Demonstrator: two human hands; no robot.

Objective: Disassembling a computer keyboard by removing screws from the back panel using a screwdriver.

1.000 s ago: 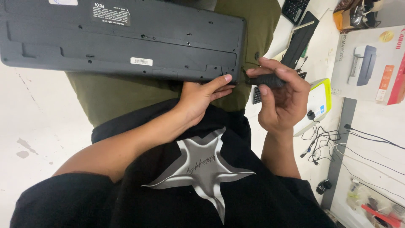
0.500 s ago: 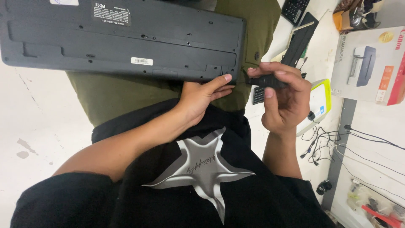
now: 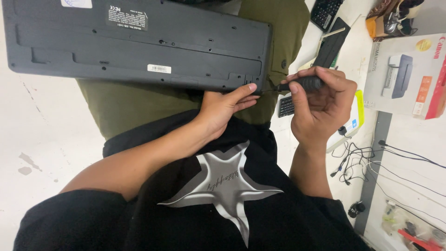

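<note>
Grey keyboard (image 3: 139,44), one screwdriver (image 3: 302,83), two hands

A keyboard (image 3: 139,44) is laid face down across the lap. Its near right corner is touched by the left hand (image 3: 223,109). A screwdriver (image 3: 297,84) is held just right of it by the right hand (image 3: 320,107). A printer box (image 3: 409,74) is set farther right, on the floor.

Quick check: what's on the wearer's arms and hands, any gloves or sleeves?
No gloves: the left hand and right hand are bare, as are both forearms. No watch, ring or band shows. Short black sleeves end near the elbows, part of a black shirt with a silver star print.
</note>
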